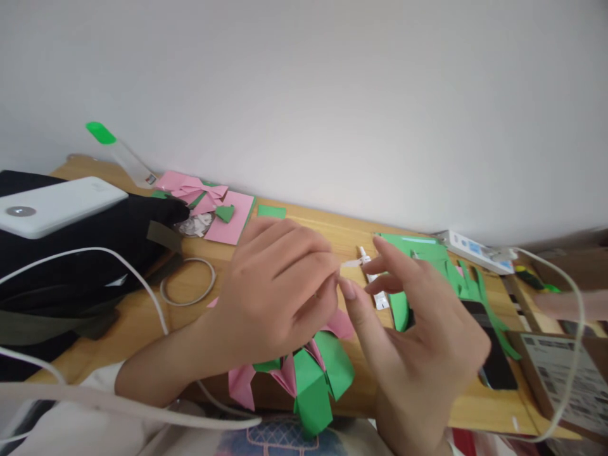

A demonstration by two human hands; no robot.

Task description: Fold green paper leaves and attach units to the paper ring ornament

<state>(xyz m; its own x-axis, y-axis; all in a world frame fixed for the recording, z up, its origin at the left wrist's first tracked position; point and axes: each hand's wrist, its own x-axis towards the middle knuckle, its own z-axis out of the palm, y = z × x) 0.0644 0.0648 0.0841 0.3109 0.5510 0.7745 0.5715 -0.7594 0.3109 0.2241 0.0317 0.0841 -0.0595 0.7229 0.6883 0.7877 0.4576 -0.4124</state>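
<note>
My left hand point(278, 288) is closed, its fingers curled together above the table. What it pinches, if anything, is hidden behind the fingers. My right hand point(418, 323) faces it with thumb and fingers apart; the thumb tip reaches the left fingertips. Right below the hands is a folded paper piece point(313, 386) of green and pink petals, partly covered by the left hand and close to my body. A small white glue tube point(379, 292) lies on the table just behind the right fingers.
Green paper point(434, 253), a dark phone point(496, 361) and a power strip point(475, 250) lie to the right. Pink paper point(232, 225) sits back left, near a black bag point(95, 234) bearing a white power bank point(61, 206). A white cable point(118, 405) crosses in front.
</note>
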